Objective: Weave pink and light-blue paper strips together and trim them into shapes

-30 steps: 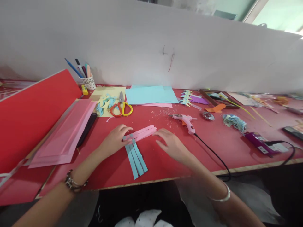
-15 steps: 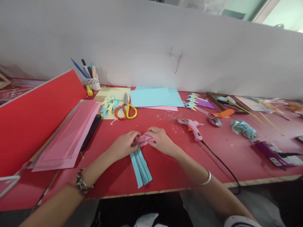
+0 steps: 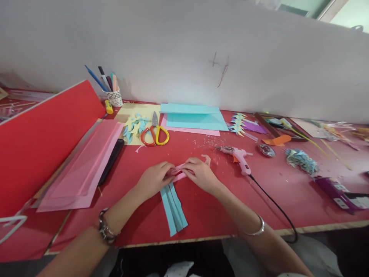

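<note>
Pink paper strips point(image 3: 180, 176) stretch between my two hands, low over the red table. My left hand point(image 3: 155, 177) pinches their left end, fingers closed. At the right end my right hand point(image 3: 201, 174) grips them with thumb and fingertips, and a curled pink end sticks out beyond its knuckles. A narrow gap shows between the strips. Below my left hand lie several light blue paper strips point(image 3: 174, 209), fanned slightly on the table, their upper ends partly hidden by the hand. Scissors point(image 3: 155, 132) with red and yellow handles rest beyond my hands.
A pink glue gun point(image 3: 238, 157) with a black cord lies to the right. Light blue sheets point(image 3: 196, 120) are at the back by the wall. Pink sheets point(image 3: 72, 184), a dark phone-like object point(image 3: 112, 161) and a red board point(image 3: 49, 142) occupy the left. A pen cup point(image 3: 115, 98) stands behind.
The pink strips have parted a little between my hands, and a curled end now shows past my right hand. A blue sheet at the back has lifted or folded at its front edge.
</note>
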A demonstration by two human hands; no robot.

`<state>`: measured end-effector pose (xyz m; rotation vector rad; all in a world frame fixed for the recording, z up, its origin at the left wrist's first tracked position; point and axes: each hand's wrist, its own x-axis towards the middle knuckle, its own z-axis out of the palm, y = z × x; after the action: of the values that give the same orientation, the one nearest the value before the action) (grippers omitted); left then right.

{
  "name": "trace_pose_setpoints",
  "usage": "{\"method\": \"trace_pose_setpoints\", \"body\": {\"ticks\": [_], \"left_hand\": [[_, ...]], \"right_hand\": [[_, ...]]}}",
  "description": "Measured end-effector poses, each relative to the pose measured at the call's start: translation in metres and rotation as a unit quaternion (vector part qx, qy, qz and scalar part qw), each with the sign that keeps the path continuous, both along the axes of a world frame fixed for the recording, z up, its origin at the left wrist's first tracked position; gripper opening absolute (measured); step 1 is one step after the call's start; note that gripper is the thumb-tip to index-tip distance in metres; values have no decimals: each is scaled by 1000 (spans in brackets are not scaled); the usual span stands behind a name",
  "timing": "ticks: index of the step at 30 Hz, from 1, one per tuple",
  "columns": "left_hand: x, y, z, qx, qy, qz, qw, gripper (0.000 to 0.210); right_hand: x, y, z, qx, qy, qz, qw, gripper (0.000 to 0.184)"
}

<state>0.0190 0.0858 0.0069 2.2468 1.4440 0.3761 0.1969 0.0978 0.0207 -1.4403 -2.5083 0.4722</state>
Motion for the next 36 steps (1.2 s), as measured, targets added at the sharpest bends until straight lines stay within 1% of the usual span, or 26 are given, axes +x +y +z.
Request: {"method": "trace_pose_setpoints", "body": {"ticks": [3, 5, 11, 14, 18, 20, 23, 25, 27, 29, 30, 31, 33, 34, 35, 36], "left_hand": [[1, 0, 3, -3, 3, 6, 1000, 12], [1, -1, 4, -6, 11, 8, 1000, 11], [6, -6, 5, 23, 84, 23, 996, 16], [9, -8, 6, 37, 121, 49, 991, 16], [9, -9, 8, 37, 155, 93, 983, 21], [8, -9, 8, 34, 155, 114, 981, 25], [4, -8, 8, 26, 132, 139, 981, 30], [2, -8, 8, 12, 114, 136, 984, 32], [-1, -9, 9, -3, 90, 119, 989, 31], [-4, -10, 10, -5, 57, 96, 994, 31], [-5, -11, 10, -2, 35, 85, 996, 31], [-6, -11, 10, 2, 11, 74, 997, 33], [-9, -12, 10, 12, -30, 56, 998, 35], [-10, -12, 9, 15, -42, 52, 998, 36], [-11, -11, 9, 18, -48, 51, 997, 36], [-13, -11, 9, 21, -49, 53, 997, 36]], "right_hand": [[0, 0, -3, -5, 12, -15, 1000, 13], [-1, 0, -4, -10, 20, -27, 999, 10], [-2, 0, 0, -1, 57, -72, 996, 13], [-1, 0, -1, 6, 88, -89, 992, 15], [5, 5, -5, 54, 148, -134, 978, 23], [10, 9, -5, 83, 176, -150, 969, 23], [21, 13, 1, 124, 210, -151, 958, 20], [32, 13, 11, 145, 218, -156, 952, 18], [46, 9, 21, 152, 195, -179, 952, 16], [63, 2, 29, 141, 122, -215, 959, 15], [72, -2, 31, 150, 73, -252, 953, 15], [82, -6, 31, 171, 22, -290, 941, 16], [100, -14, 26, 202, -84, -374, 901, 19], [109, -17, 21, 198, -126, -406, 883, 23], [116, -19, 15, 180, -155, -431, 870, 25], [123, -21, 9, 150, -173, -436, 871, 25]]}}
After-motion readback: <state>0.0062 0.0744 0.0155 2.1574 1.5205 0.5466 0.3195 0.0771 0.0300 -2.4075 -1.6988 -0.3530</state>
